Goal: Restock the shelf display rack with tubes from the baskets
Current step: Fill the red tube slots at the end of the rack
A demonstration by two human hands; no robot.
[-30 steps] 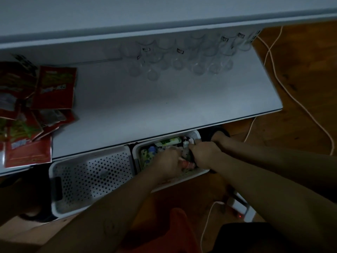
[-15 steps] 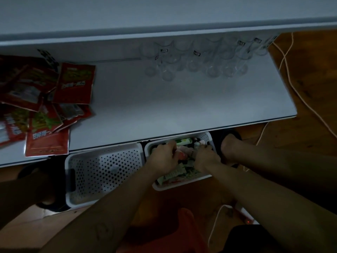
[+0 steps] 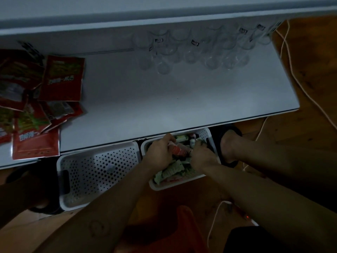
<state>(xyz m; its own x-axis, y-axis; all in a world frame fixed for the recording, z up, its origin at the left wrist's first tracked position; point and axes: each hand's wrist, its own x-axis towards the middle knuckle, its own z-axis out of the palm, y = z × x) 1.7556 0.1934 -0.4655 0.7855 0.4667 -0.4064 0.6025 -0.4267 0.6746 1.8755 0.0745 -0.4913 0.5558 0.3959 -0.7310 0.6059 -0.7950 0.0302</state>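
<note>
under the front edge of a white shelf [image 3: 164, 106], a person crouches over two baskets on a wooden floor [image 3: 310, 161]. red snack packets [image 3: 62, 77] lie at the shelf's left; below them the left basket [image 3: 87, 167] shows its perforated bottom. the left hand [image 3: 160, 152] curls its grip on a red-and-white tube [image 3: 177, 149] at the top of the right basket [image 3: 175, 185], where soft tubes [image 3: 173, 170] lie heaped. the right hand [image 3: 202, 156] digs in beside it, fingers buried, so what its grip holds cannot be told. the clear display rack [image 3: 191, 50] stands at the shelf's back right. the tubes look light, slick and squeezable, likely to slide from a bunch; each is best pinched across the firm cap end or mid-body, not crushed.
</note>
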